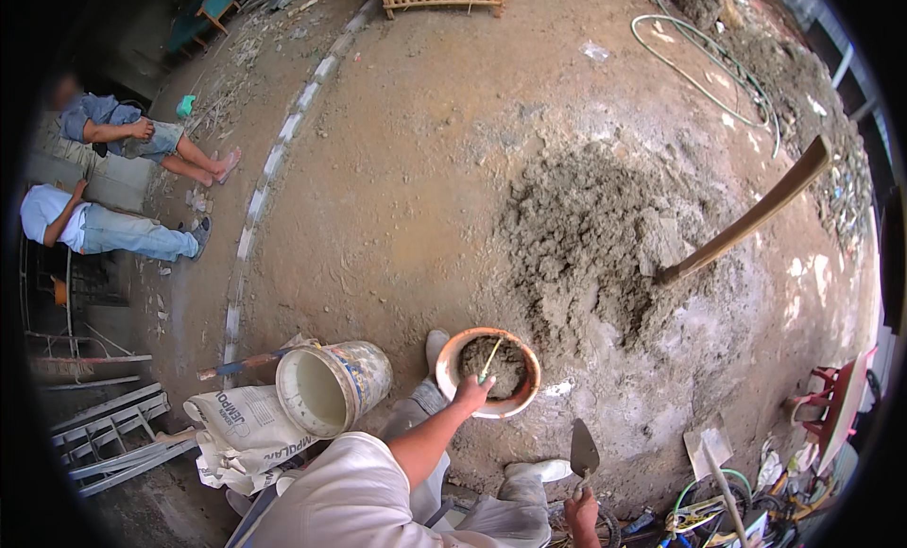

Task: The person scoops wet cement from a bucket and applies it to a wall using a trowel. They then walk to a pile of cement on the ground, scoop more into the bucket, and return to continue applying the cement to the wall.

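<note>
Between my feet and the mortar heap stands an orange bucket with grey wet mortar inside. Its thin yellowish handle crosses the opening, and my left hand is closed round the near end of it. My right hand, low in the picture, grips a pointing trowel by its handle, blade pointing away from me. The trowel is apart from the bucket, to its right and nearer me. Ahead and to the right, a large heap of wet mortar lies on the ground.
A hoe stands tilted in the heap. At left are a white bucket of cloudy liquid, a cement sack and a metal ladder. Two people rest farther left. A red wheelbarrow, shovel and hose lie right.
</note>
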`<action>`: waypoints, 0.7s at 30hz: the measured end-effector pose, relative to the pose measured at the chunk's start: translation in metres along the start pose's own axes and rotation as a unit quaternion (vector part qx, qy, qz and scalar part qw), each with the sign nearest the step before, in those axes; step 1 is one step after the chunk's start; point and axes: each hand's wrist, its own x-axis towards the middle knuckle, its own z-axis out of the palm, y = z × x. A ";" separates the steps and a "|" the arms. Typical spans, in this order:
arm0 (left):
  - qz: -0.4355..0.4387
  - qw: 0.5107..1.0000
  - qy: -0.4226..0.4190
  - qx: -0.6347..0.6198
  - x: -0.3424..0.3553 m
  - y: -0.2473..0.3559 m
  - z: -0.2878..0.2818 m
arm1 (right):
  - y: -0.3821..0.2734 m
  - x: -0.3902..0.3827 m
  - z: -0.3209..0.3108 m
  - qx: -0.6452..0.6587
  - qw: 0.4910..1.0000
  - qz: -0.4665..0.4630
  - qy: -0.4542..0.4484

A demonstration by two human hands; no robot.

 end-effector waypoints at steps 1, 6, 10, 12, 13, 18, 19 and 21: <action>-0.014 0.999 -0.044 -0.015 -0.018 0.047 0.011 | 0.002 -0.009 -0.019 0.003 0.999 0.039 0.016; -0.025 0.999 -0.035 0.001 -0.015 0.065 -0.051 | -0.050 -0.038 -0.069 -0.041 0.997 0.030 -0.051; -0.008 0.995 -0.084 -0.054 -0.032 0.106 -0.138 | -0.100 -0.052 -0.122 -0.077 0.996 0.003 -0.048; 0.023 0.997 -0.056 -0.039 -0.043 0.108 -0.195 | -0.128 -0.047 -0.139 -0.177 0.979 -0.094 -0.034; 0.051 0.998 -0.024 -0.029 -0.044 0.097 -0.217 | -0.134 -0.038 -0.141 -0.227 0.963 -0.144 -0.028; 0.121 0.992 0.041 0.012 -0.064 0.095 -0.321 | -0.181 0.058 -0.181 -0.088 0.992 -0.018 -0.091; 0.086 0.994 0.065 0.018 -0.075 0.079 -0.336 | -0.270 0.012 -0.213 -0.121 0.983 -0.128 -0.042; 0.093 0.992 0.085 0.032 -0.064 0.100 -0.343 | -0.252 0.039 -0.224 -0.161 0.957 -0.230 0.068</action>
